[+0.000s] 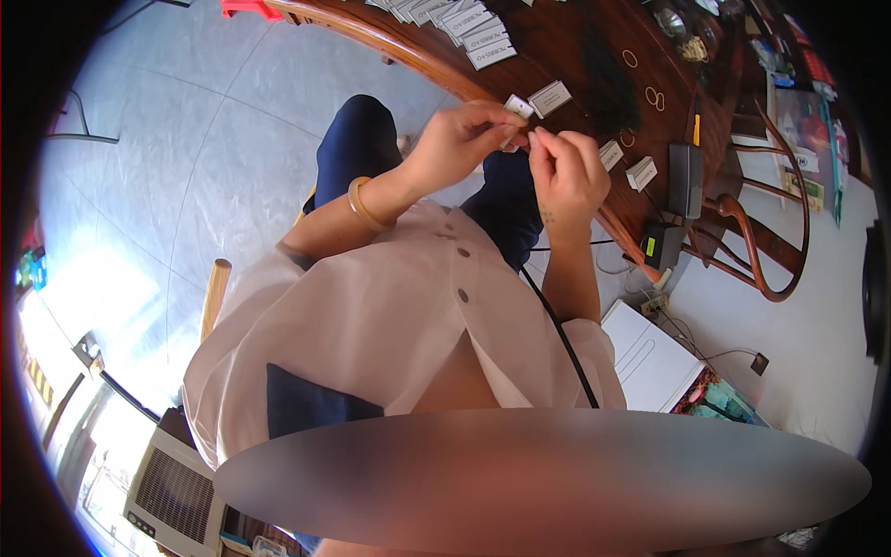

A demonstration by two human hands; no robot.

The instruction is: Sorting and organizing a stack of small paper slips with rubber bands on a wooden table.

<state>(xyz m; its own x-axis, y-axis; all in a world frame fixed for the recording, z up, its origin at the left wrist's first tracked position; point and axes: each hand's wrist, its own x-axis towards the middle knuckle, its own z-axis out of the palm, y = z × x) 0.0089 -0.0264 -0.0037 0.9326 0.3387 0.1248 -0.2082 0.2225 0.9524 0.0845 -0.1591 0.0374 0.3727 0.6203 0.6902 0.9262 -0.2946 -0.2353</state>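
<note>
Both hands meet in front of my lap, at the edge of the dark wooden table. My left hand (455,139), with a pale bangle at its wrist, pinches a small white card (520,107) between thumb and fingers. Close by on the right, my right hand (568,172) is closed in a pinch; what its fingertips hold is too small to tell. Just beyond the fingers lies a stack of white cards (550,97). Two more small stacks, one white block (640,174) among them, lie right of my right hand.
Many printed white cards (487,46) spread over the table's far part. Thin yellowish loops like rubber bands (630,58) lie on the wooden table (566,37). A dark grey box (686,181) stands at its right edge, beside a wooden chair (756,241). A black cable (557,325) crosses my right side.
</note>
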